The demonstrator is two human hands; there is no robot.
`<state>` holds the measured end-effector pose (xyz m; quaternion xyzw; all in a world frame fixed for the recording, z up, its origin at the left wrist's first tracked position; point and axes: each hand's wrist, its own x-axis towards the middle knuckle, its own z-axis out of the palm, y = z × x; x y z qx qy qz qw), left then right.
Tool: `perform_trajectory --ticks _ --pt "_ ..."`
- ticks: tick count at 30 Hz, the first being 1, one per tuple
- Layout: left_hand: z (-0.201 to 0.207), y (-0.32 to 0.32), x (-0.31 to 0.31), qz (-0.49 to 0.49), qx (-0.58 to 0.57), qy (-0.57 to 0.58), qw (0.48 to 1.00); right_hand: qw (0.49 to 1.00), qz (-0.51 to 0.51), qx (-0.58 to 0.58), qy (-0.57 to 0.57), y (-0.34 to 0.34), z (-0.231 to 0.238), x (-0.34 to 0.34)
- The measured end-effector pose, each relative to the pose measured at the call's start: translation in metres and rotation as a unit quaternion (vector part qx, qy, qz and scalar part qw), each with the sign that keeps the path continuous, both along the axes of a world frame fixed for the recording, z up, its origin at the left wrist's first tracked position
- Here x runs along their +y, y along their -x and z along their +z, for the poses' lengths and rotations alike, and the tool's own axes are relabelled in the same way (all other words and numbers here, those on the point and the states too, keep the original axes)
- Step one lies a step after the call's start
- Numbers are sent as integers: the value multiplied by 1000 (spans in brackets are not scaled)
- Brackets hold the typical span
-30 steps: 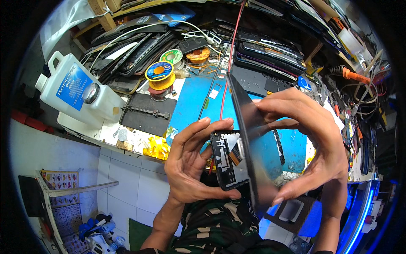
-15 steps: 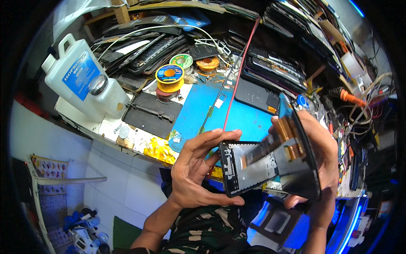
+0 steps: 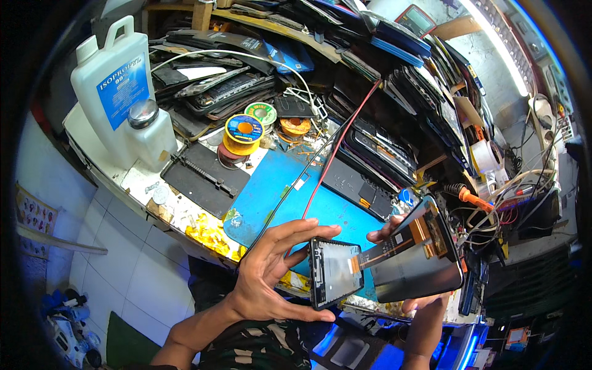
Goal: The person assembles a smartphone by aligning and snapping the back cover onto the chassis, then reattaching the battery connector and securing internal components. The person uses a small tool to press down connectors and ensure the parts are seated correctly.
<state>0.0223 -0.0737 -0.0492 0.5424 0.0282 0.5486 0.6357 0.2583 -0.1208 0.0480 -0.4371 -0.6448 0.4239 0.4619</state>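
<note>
Our left grip point(image 3: 265, 269) pinches a phone frame point(image 3: 336, 279), our right grip point(image 3: 430, 302) a screen point(image 3: 410, 268), at our blue-matted table point(image 3: 141, 184); tiled floor point(image 3: 126, 265) lies left.

Camouflage-print garment point(image 3: 262, 346) worn over the body: irregular dark green, near-black and tan blotches; whether shirt or trousers cannot be determined. Left forearm point(image 3: 198, 327), left hand point(image 3: 265, 271), right forearm point(image 3: 424, 334) and right hand point(image 3: 427, 303): bare, visible portions.
</note>
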Motion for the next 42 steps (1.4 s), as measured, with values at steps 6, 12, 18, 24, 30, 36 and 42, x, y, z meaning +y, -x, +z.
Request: perform_trajectory --ticks 6,12,18,24,30,36,42 --pt "-3 2 -2 7 9 3 1000 1000 1 -8 19 7 2 3" --pt "-4 2 -3 1 3 4 1000 993 61 -90 -49 11 8 17" --pt "-4 3 -2 -3 -1 8 1000 973 55 -195 -114 21 18 28" --pt "-3 4 -4 -4 -3 24 1000 969 44 -196 -145 30 18 33" --pt "-4 3 -3 -2 -9 14 1000 969 105 -196 -108 25 28 33" --pt "-4 4 -5 -6 -5 31 999 965 118 -173 -161 27 23 38" --pt "-4 4 -5 -9 -4 33 999 964 117 -194 -138 25 24 36"
